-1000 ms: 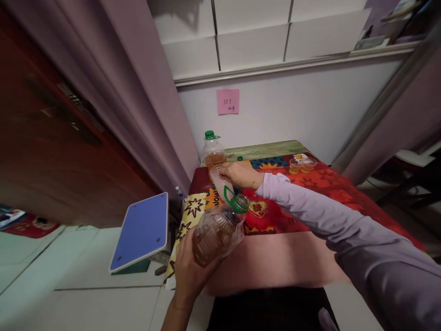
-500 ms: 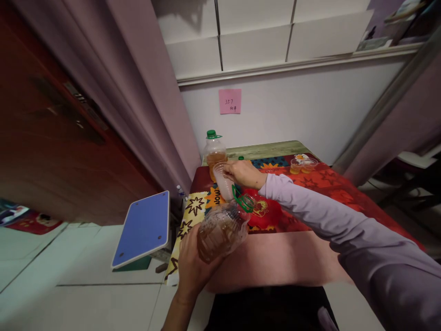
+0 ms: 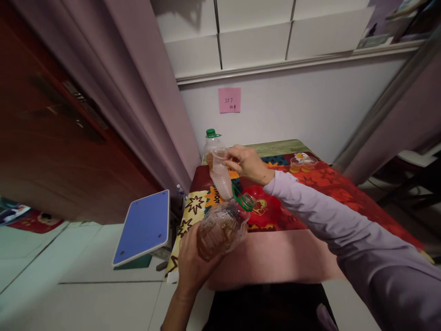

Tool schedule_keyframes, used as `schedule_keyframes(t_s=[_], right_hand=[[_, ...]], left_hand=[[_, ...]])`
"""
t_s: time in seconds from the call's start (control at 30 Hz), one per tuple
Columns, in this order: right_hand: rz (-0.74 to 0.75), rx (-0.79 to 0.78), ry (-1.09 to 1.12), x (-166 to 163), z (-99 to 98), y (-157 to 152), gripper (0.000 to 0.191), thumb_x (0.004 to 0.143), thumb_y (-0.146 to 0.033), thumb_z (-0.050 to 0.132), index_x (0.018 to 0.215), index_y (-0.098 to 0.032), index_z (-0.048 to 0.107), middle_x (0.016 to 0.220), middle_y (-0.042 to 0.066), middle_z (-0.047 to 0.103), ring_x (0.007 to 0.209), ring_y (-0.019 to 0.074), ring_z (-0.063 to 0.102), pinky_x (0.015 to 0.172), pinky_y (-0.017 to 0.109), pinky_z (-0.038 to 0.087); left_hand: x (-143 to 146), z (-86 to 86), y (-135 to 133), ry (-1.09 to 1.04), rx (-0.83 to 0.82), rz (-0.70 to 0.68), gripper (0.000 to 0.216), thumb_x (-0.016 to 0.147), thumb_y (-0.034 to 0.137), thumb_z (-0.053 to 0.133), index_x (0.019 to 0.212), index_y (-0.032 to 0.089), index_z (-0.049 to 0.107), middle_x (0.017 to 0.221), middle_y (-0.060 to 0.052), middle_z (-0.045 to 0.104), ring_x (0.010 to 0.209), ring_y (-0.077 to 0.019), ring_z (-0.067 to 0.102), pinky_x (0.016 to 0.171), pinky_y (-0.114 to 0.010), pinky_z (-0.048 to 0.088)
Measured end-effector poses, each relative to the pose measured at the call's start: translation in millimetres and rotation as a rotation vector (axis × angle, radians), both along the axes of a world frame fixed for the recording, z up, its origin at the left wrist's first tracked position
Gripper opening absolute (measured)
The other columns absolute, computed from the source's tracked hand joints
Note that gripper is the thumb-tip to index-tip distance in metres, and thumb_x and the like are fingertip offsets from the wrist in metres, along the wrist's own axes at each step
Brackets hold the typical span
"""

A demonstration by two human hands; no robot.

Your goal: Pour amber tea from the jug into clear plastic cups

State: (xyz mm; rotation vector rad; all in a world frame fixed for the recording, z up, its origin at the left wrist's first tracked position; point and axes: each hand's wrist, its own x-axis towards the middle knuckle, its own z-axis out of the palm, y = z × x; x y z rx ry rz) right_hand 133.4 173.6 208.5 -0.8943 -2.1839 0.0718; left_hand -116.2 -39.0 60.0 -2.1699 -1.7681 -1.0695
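- The left hand (image 3: 191,266) clasps a tilted plastic jug (image 3: 222,226) of amber liquid at the near edge of the counter (image 3: 275,257).
- The right hand (image 3: 246,163) pinches a stack of clear cups (image 3: 220,174) above the jug's green-ringed mouth.
- A second capped jug (image 3: 211,145) stands behind; two filled cups (image 3: 302,164) sit far right.

Two clear plastic jugs of amber liquid (image 3: 220,227) (image 3: 212,147); one stack of clear plastic cups (image 3: 220,177); two small filled cups (image 3: 295,164) (image 3: 308,162) near the tabletop's far edge
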Motion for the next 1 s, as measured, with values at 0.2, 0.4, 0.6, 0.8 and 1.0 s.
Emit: schedule_keyframes(t_s=[0.2,0.4,0.6,0.8,1.0], right_hand=[[-0.174,0.095,0.131,63,-23.3,-40,0.019,0.107,-0.034,0.064,0.1,-0.019,0.073,0.105,0.009,0.073,0.094,0.0232,0.066,0.084,0.034,0.048],[-0.337,-0.178,-0.151,100,-131.4,-79,0.011,0.104,-0.026,0.067,0.103,-0.019,0.076,0.12,0.012,0.075,0.097,0.0246,0.07,0.084,0.034,0.05],[-0.355,-0.283,-0.312,99,-174.3,-85,0.019,0.108,-0.028,0.062,0.111,-0.018,0.078,0.127,0.015,0.075,0.103,0.0251,0.072,0.09,0.037,0.051],[-0.326,-0.264,-0.259,97,-185.7,-86,0.024,0.107,-0.026,0.06,0.123,-0.02,0.077,0.137,0.016,0.073,0.114,0.0275,0.072,0.095,0.041,0.055],[-0.405,-0.244,-0.105,93,-197.5,-90,0.06,0.101,-0.025,0.064,0.159,-0.017,0.054,0.158,0.02,0.06,0.132,0.0337,0.066,0.101,0.048,0.058]], left_hand=[[-1,-0.5,1,-0.003,0.025,-0.008,0.095,0.081,0.072,0.078,0.154,0.019,0.048,0.134,-0.019,0.073,0.12,-0.0371,0.074,0.1,-0.052,0.061],[-5,-6.5,3,-0.025,-0.018,0.035,0.096,0.078,0.075,0.079,0.151,0.02,0.051,0.137,-0.019,0.072,0.122,-0.0392,0.073,0.103,-0.054,0.06],[-2,-6.6,6,-0.035,-0.019,0.038,0.099,0.075,0.074,0.081,0.151,0.018,0.052,0.14,-0.02,0.071,0.125,-0.0405,0.072,0.106,-0.056,0.058],[6,-2.0,8,-0.027,-0.017,0.026,0.096,0.074,0.069,0.083,0.151,0.019,0.052,0.137,-0.019,0.072,0.126,-0.0394,0.072,0.107,-0.055,0.058],[10,-0.5,10,0.007,0.013,-0.023,0.094,0.079,0.072,0.078,0.151,0.018,0.052,0.138,-0.021,0.072,0.127,-0.0393,0.071,0.108,-0.056,0.057]])
